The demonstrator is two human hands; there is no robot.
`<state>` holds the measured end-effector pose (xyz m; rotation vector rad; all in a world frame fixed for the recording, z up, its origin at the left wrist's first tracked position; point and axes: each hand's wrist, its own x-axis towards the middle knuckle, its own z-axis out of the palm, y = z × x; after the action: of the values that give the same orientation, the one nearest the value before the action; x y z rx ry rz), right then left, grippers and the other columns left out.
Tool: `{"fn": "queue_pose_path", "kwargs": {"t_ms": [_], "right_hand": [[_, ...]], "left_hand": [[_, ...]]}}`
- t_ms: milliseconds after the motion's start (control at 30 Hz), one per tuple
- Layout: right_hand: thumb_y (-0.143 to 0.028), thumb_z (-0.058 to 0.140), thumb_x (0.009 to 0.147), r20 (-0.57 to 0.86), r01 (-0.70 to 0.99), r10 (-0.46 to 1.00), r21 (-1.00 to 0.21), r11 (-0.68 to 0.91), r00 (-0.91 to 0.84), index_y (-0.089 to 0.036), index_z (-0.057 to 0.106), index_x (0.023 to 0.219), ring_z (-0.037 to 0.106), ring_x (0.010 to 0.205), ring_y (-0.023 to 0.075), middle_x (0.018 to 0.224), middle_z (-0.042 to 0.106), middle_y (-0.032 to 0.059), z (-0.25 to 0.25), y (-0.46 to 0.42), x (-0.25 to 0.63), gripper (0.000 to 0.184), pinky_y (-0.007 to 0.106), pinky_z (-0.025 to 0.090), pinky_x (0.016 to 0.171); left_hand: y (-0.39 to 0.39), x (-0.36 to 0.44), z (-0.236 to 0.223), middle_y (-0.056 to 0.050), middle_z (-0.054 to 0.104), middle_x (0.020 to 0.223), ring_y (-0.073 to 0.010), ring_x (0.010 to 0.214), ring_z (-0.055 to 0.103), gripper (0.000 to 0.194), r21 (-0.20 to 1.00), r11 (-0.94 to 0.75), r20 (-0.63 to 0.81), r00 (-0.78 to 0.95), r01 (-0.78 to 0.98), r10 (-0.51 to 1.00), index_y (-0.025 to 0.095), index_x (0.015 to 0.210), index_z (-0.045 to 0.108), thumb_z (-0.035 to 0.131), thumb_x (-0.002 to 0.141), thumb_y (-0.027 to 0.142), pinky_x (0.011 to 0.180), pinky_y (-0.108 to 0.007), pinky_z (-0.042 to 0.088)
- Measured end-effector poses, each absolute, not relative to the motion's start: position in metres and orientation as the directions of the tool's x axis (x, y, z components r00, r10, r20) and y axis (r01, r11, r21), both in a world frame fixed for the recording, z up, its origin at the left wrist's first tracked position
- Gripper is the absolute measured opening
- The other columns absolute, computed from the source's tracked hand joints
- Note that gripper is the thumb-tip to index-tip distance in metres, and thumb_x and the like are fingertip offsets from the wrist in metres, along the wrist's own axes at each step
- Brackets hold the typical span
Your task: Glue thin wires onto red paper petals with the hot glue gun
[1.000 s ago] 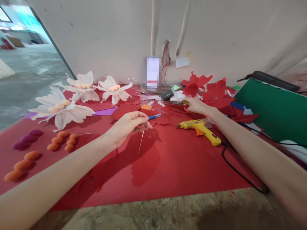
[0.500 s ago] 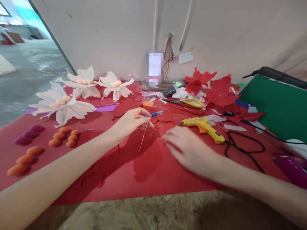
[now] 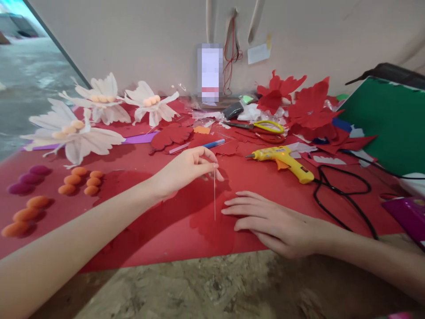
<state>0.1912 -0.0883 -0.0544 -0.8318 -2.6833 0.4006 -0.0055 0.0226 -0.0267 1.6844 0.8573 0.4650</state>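
Observation:
My left hand (image 3: pixel 187 172) pinches the upper end of a thin straight wire (image 3: pixel 214 199) between thumb and fingertips. The wire hangs almost upright over the red-covered table. To the right, my right hand (image 3: pixel 279 221) is palm down with its fingers stretched and slightly apart. Its fingertips are at the edge of a red petal-shaped piece (image 3: pixel 212 232) that lies near the front edge. Whether they press on it I cannot tell. A blue pen-like stick (image 3: pixel 214 144) rests just beyond my left hand. The yellow glue gun (image 3: pixel 283 163) lies behind my right hand, nozzle pointing left.
White fabric flowers (image 3: pixel 75 133) stand at the left, with orange balls (image 3: pixel 26 215) and purple balls (image 3: pixel 30 178) in front. Red flowers (image 3: pixel 310 104), yellow-handled scissors (image 3: pixel 268 127) and a green board (image 3: pixel 385 124) fill the back right. A black cord (image 3: pixel 352 192) loops at the right.
My right hand has drawn back toward the front edge and spread its fingers. My left hand has shifted slightly right, and the wire has swung from slanted to nearly upright. The view has tilted down.

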Motion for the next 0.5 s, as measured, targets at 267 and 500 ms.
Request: {"fn": "queue_pose_path", "kwargs": {"t_ms": [267, 500], "right_hand": [[-0.004, 0.036, 0.08, 0.337, 0.572, 0.606, -0.207, 0.794, -0.72, -0.007, 0.062, 0.101, 0.055, 0.105, 0.0196, 0.109, 0.064, 0.011, -0.057, -0.089, 0.188, 0.034, 0.036, 0.046, 0.095], [-0.005, 0.036, 0.082, 0.332, 0.571, 0.594, -0.174, 0.802, -0.733, -0.007, 0.06, 0.109, 0.055, 0.108, 0.0206, 0.114, 0.063, 0.0086, -0.061, -0.09, 0.188, 0.036, 0.039, 0.045, 0.096]], "left_hand": [[0.027, -0.01, -0.037, -0.005, 0.067, 0.097, -0.0187, 0.093, 0.062, 0.024, 0.703, -0.513, 0.098, 0.648, 0.492, 0.755, 0.018, 0.086, 0.056, 0.039, 0.085, 0.035, 0.086, -0.033, 0.046], [0.026, -0.032, -0.042, -0.008, 0.058, 0.122, -0.0177, 0.115, 0.052, 0.048, 0.467, -0.75, 0.173, 0.783, 0.469, 0.597, 0.014, 0.115, 0.05, 0.031, 0.071, 0.006, 0.1, -0.036, 0.039]]}}
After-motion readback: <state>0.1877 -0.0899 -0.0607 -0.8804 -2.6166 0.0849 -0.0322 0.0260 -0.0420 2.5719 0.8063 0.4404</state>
